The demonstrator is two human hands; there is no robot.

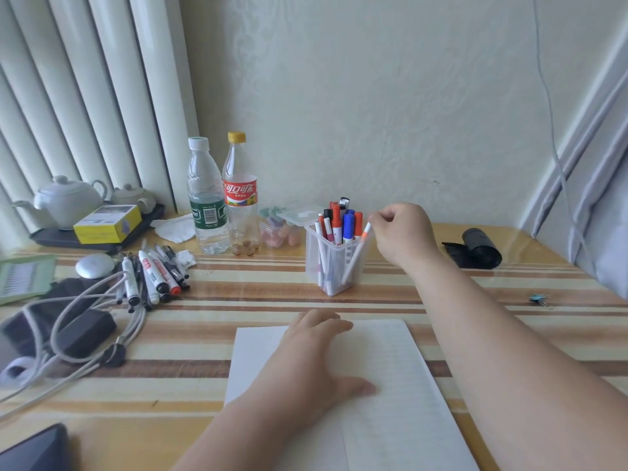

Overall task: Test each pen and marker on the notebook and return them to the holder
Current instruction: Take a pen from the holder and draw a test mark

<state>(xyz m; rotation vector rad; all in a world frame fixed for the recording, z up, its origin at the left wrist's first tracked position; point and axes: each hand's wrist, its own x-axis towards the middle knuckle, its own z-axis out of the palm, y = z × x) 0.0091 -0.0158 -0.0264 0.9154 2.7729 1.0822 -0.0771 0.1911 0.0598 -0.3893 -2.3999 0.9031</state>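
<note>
A clear plastic holder (334, 266) stands mid-table, filled with several red, blue and white pens and markers. My right hand (402, 234) is at the holder's right rim, fingertips pinching the top of a white pen with an orange band (361, 248) that leans inside the holder. The open notebook (390, 379) lies at the front with blank lined pages. My left hand (316, 362) rests flat on its left page, fingers spread. A pile of several markers and pens (154, 273) lies on the table to the left.
Two plastic bottles (221, 198) stand behind the holder's left, beside a small jar (280, 229). A teapot tray and yellow box (107, 223) sit far left. White cables (78, 317), a mouse and dark cases crowd the left. A black roll (479, 248) and binder clip (540, 299) lie right.
</note>
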